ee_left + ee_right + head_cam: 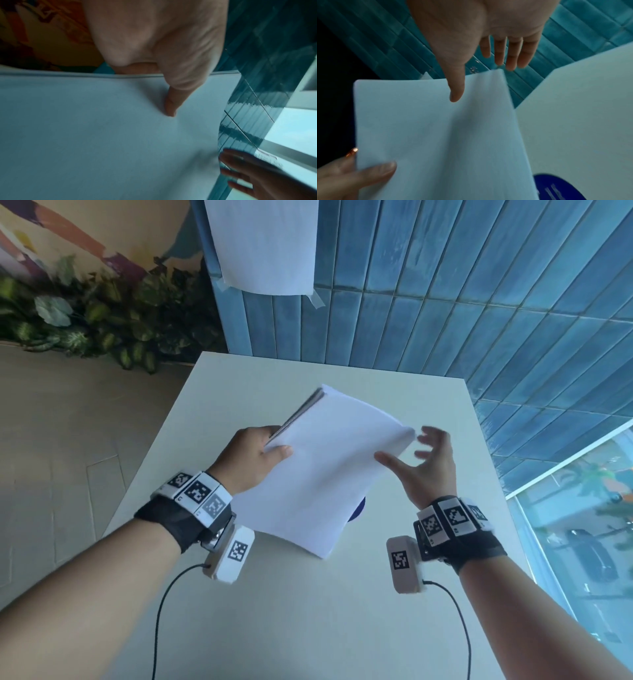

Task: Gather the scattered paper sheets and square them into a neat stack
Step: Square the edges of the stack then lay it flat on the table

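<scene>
Paper stack [329,467] above white worktop [308,611], left hand [250,457] grip clamped on its edge, right hand [428,463] grip apart, fingers spread beside it

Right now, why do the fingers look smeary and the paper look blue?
Head view: the right hand is blurred, likely from motion, while the left hand gripping the paper is sharper. Both wrist views: dim and blue-tinted, so the paper looks bluish.

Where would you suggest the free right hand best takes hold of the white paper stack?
Probably the stack of white paper sheets by its free right edge, from the right, thumb above. The left hand pinches the opposite edge; the open right hand is beside it.
</scene>
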Demonstrator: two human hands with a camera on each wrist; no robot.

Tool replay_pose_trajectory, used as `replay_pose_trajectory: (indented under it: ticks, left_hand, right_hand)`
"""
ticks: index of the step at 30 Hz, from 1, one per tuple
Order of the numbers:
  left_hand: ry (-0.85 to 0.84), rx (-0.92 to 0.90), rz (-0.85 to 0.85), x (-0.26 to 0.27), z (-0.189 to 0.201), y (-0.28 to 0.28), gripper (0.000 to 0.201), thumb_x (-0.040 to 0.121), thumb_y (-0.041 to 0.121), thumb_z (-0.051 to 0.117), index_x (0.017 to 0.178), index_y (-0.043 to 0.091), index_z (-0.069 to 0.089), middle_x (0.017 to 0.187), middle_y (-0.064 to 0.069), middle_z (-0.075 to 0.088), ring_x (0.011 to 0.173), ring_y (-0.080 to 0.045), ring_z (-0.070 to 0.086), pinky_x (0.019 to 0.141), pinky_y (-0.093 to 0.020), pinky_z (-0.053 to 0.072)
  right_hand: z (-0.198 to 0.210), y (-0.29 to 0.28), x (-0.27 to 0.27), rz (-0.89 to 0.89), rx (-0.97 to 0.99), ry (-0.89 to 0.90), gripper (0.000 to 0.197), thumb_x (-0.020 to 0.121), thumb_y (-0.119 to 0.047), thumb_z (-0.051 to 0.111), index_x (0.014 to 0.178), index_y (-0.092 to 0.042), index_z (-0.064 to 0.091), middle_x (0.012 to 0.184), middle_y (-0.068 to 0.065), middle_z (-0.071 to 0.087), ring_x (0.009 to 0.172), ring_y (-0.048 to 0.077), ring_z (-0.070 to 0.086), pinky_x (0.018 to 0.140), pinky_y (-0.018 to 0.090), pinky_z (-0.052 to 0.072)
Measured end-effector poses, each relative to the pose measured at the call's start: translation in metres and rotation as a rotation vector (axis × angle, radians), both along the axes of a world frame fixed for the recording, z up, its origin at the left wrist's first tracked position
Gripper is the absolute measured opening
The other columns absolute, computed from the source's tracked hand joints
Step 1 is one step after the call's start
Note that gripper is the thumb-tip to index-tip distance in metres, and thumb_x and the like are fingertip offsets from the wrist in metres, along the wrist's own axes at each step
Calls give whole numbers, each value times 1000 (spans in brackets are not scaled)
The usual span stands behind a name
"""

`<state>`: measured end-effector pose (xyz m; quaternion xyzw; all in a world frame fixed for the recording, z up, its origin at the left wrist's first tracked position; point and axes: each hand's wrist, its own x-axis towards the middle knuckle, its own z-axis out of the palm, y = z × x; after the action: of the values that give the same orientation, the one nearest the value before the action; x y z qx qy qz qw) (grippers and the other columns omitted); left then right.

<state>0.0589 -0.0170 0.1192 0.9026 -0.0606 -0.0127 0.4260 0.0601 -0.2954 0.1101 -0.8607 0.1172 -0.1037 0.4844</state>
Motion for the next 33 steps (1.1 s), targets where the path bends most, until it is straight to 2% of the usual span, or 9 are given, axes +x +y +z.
replay_pose_trajectory:
  ticks: [2,4,7,9,13,16,25,29,33]
  left_hand:
    - [25,108,-92,4,14,-2,33,87,33,59,103,7,70,95,-13,75,92,-33,68,85,-40,54]
    - [62,218,-183,8,27,-9,33,85,36,56,97,10,70,85,-14,72,83,-35,66,79,-43,54]
    - [103,318,-256,13,41,-21,26,86,34,57,94,12,69,83,-13,70,79,-32,64,76,-40,54]
    - [117,288,-259,14,44,-21,18,87,26,63,91,9,69,83,-15,70,76,-30,62,73,-37,52]
    - [201,307,-241,10,43,2,13,79,21,77,86,10,74,79,-7,73,70,-19,65,63,-25,47]
    - [246,222,-130,11,32,29,17,75,24,83,67,16,70,62,4,65,54,-1,56,56,-20,42]
    - [206,-901,389,0,-7,4,23,75,11,78,97,7,74,98,-10,77,89,-26,71,83,-38,54]
    - [14,-761,392,-4,-12,-14,13,90,21,65,101,23,71,105,-3,75,99,-22,70,92,-38,54]
    - [-215,-634,373,-11,-14,-23,17,93,21,61,100,36,63,106,5,71,106,-18,66,96,-33,50]
  right_hand:
    - [13,4,2,87,-42,-91,92,60,-36,85,135,-21,35,136,-3,44,120,14,45,99,30,39]
    - [29,11,5,253,-116,-106,82,65,-32,83,134,-22,40,131,-9,49,119,6,45,99,21,35]
    - [44,21,6,478,-126,-27,16,77,-19,74,86,-26,63,70,-26,64,63,-10,58,62,7,37]
    - [40,19,5,520,-56,-34,26,79,-12,71,67,-31,59,42,-26,55,39,-3,50,45,6,32]
    - [23,-2,3,426,149,-26,16,75,-8,74,78,-23,72,62,-24,70,62,-1,66,62,13,52]
    - [14,-19,3,353,239,-4,11,74,-4,75,82,-10,72,59,-21,70,58,-2,65,58,12,52]
    - [-9,-13,6,164,394,10,16,75,-4,73,71,-19,68,60,-13,72,57,3,65,60,24,53]
    - [-16,-8,3,78,372,-88,18,77,-7,72,69,-22,66,70,-10,69,66,13,62,67,28,50]
    - [-25,-5,-4,28,382,-125,21,77,-7,72,66,-22,65,64,-14,67,54,-7,58,57,9,46]
